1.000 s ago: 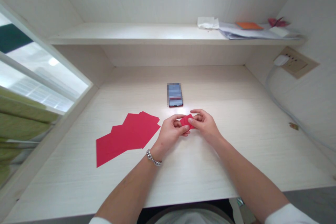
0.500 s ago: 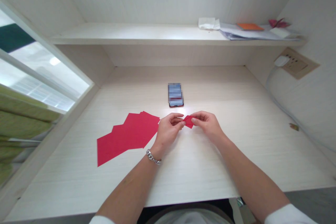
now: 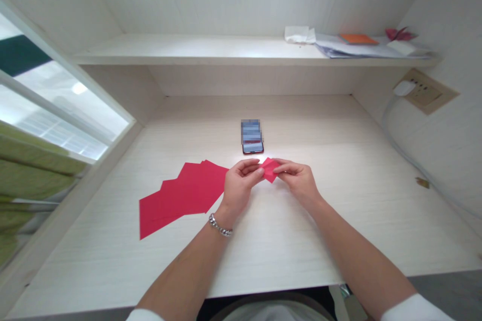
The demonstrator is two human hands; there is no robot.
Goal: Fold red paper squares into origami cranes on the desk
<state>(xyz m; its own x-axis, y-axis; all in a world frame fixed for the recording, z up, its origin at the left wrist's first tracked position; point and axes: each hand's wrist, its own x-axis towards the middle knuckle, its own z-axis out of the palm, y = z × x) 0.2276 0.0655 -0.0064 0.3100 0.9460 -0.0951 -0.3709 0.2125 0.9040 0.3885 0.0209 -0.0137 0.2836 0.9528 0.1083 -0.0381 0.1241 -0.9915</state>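
A small folded piece of red paper (image 3: 269, 170) is held between my two hands, above the middle of the desk. My left hand (image 3: 243, 180) pinches its left side between thumb and fingers. On the other side, my right hand (image 3: 298, 178) grips the right edge with its fingertips, which cover part of the folds. Several red paper sheets (image 3: 184, 190) lie fanned out and overlapping on the desk, just left of my left hand. A silver chain bracelet (image 3: 220, 225) is around my left wrist.
Beyond my hands a phone (image 3: 252, 135) lies face up, its screen blurred. The shelf (image 3: 196, 46) at the back carries papers (image 3: 331, 46), an orange piece (image 3: 358, 38) and a dark pink folded thing (image 3: 401, 34). At right, a white cable (image 3: 404, 155) runs from the wall socket (image 3: 427, 91).
The folded red paper has turned and now shows a wider, flatter diamond-like face, slightly higher in view. My right fingers have shifted on its edge. The fanned sheets and phone stay put.
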